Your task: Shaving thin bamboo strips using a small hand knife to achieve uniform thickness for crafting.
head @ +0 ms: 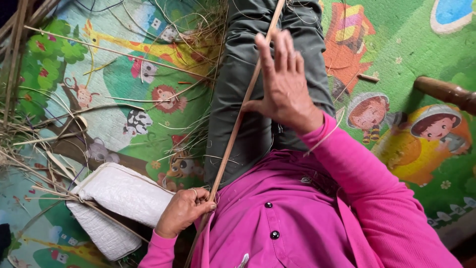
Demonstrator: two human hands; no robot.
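Note:
A long thin bamboo strip (237, 124) runs diagonally from the top centre down across my lap. My left hand (184, 209) is closed around its lower end beside my pink shirt (292, 208). My right hand (283, 82) is raised over my grey-green trousers (238, 94), fingers spread and straight, its palm edge and thumb resting against the strip higher up. The strip's bottom tip passes behind my left hand and out of sight.
A colourful cartoon play mat (148, 99) covers the floor. A white folded cushion (119, 198) lies at lower left. Loose bamboo slivers and shavings (44, 134) are scattered at left and top. A brown wooden handle (446, 92) lies at right.

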